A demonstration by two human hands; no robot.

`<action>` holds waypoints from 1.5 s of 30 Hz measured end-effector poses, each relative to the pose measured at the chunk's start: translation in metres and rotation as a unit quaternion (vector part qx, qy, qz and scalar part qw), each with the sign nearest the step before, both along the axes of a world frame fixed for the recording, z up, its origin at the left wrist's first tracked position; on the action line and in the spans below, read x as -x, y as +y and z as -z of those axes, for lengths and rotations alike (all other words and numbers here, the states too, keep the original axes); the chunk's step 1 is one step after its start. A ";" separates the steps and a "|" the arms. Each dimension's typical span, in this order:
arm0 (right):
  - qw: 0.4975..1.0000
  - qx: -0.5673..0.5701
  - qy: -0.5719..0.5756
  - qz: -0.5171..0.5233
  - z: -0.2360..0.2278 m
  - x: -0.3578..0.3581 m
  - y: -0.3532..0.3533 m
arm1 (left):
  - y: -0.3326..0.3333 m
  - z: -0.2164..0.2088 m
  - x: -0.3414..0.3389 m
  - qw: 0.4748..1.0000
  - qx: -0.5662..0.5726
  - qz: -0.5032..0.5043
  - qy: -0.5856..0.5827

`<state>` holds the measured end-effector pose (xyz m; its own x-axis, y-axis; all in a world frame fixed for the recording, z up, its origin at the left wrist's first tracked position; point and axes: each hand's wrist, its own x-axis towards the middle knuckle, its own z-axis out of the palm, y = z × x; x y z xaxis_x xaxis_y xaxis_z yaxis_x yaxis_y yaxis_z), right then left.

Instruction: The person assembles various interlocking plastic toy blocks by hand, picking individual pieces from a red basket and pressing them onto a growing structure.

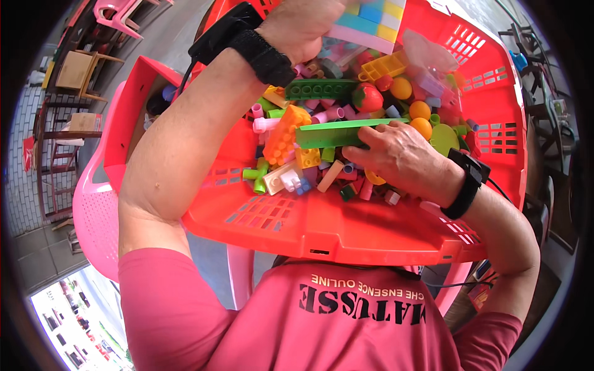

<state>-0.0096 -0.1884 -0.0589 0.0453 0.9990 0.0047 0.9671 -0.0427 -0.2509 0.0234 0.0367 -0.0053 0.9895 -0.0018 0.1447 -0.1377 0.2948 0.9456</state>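
My right hand (402,154) is closed on a long bright green plastic piece (331,133), its fingers curled over the right end. That piece lies slanted above loose toy parts in a red plastic basket (346,229). My left hand (303,28) is at the top of the view, beside a stack of light blue, yellow and pale pink building blocks (371,23). Its fingers are blurred and partly cut off, so I cannot tell whether they hold anything. Near my right hand are a toy strawberry (367,96), an orange studded block (287,133) and a dark green block (320,89).
Orange balls (420,111), a yellow block (383,66) and a clear plastic bag (427,49) lie among the toys. Left of the basket are a red box (133,117) and a pink plastic chair (96,210). Wooden shelving (68,135) stands farther left.
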 end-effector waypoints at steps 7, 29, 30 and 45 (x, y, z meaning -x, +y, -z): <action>1.000 -0.015 0.012 -0.016 -0.018 -0.002 0.005 | -0.002 0.001 -0.003 0.999 -0.005 0.021 -0.031; 0.960 -0.060 -0.113 -0.248 -0.002 0.052 0.096 | -0.016 0.004 -0.012 0.990 -0.044 -0.130 -0.024; 0.959 -0.072 -0.124 -0.245 0.004 0.051 0.097 | -0.015 0.004 -0.012 0.990 -0.054 -0.125 -0.032; 0.989 -0.050 0.138 0.021 -0.080 0.018 0.024 | -0.014 0.005 -0.007 0.992 -0.062 -0.101 -0.032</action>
